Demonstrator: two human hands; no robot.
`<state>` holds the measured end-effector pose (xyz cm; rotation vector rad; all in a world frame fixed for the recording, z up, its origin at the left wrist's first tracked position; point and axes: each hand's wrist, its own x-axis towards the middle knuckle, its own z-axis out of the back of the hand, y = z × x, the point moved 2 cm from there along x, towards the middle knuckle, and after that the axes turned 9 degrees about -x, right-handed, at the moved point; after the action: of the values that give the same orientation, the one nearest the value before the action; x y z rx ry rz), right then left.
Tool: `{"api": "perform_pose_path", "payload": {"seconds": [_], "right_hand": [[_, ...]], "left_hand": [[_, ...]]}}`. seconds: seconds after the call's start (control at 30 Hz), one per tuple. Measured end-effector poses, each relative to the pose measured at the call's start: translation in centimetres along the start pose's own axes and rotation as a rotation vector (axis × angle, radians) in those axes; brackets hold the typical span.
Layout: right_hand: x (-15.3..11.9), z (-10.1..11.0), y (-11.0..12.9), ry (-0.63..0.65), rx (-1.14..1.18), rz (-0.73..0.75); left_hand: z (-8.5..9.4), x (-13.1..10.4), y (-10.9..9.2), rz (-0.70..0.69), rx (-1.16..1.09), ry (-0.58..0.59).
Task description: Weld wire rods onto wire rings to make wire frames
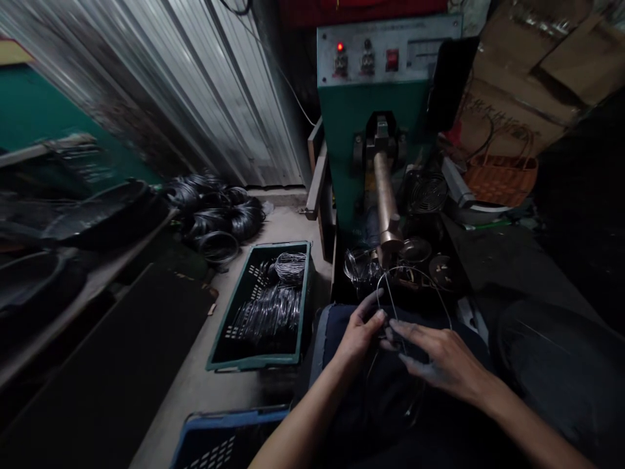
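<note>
A thin bent wire piece (442,299) arches above my lap, just below the metal arm (385,202) of a green machine. My left hand (364,332) pinches the wire near its middle, with the thumb and fingers drawn together. Close beside it on the right, my right hand (434,355) has its thumb and index finger at the same wire. The fingertips of both hands nearly meet, and the exact grip between them is dim.
The green machine (342,130) stands ahead with a red light lit. A green crate (258,358) of wire pieces lies left of my lap, with a blue crate (234,417) nearer. Black wire coils (215,208) sit by the corrugated wall. A wicker basket (502,179) is at right.
</note>
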<state>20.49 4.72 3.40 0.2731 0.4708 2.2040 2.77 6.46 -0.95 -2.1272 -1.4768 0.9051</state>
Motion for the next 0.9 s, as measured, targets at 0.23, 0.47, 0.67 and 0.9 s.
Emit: {"api": "perform_pose_path", "payload": {"seconds": [0.23, 0.47, 0.67, 0.9], "right_hand": [[0.3, 0.1, -0.3, -0.051, 0.0, 0.051], [1.0, 0.7, -0.1, -0.085, 0.005, 0.03], [1.6, 0.3, -1.3, -0.116, -0.032, 0.054], [7.3, 2.1, -5.0, -0.361, -0.235, 0.014]], "left_hand": [[-0.3, 0.1, -0.4, -0.003, -0.014, 0.012], [-0.5, 0.5, -0.6, -0.02, -0.05, 0.037], [0.1, 2.2, -1.0, 0.031, 0.025, -0.004], [0.1, 9.5, -5.9, -0.11, 0.053, -0.068]]}}
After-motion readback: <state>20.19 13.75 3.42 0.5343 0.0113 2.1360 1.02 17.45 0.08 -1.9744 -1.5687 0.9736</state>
